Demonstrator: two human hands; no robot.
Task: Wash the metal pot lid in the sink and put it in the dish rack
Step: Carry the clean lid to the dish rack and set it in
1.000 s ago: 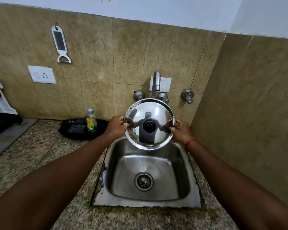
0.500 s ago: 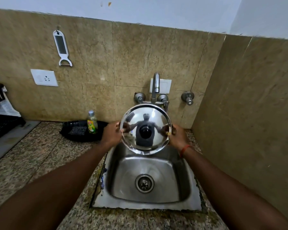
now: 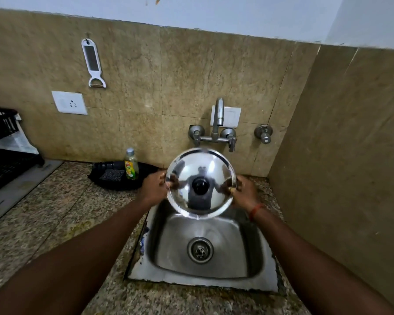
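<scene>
Single head view, close above sink [image 3: 255, 278], facing forward-down toward tiled wall [image 3: 191, 83].

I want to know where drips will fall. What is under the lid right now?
Under the lid, held by the left hand and right hand, is the sink, its drain in plain view. The lid hides the basin's back wall.

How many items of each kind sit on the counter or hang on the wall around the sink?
Dish soap bottle: 1
Black tray holding a scrub pad: 1
Peeler on the wall: 1
Black dish rack: 1
Total: 4
</scene>
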